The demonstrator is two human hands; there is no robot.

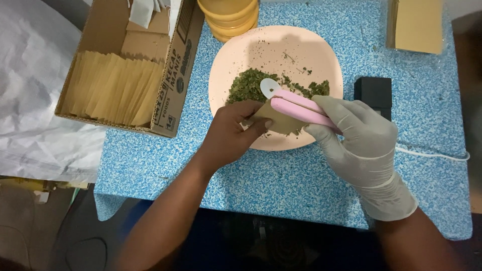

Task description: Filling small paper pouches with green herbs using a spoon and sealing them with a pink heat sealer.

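Left hand (232, 131), bare, pinches a small brown paper pouch (279, 120) over the near rim of the pink plate (236, 55). Gloved right hand (359, 135) grips a pink scoop (296, 106), its white tip beside the left hand's fingers, over green dried leaves (247, 86).

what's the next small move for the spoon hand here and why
Probably tip the pink spoon down into the open mouth of the brown paper pouch. The gloved right hand holds it right above the pouch, which the bare left hand pinches over the pink plate of green flakes.
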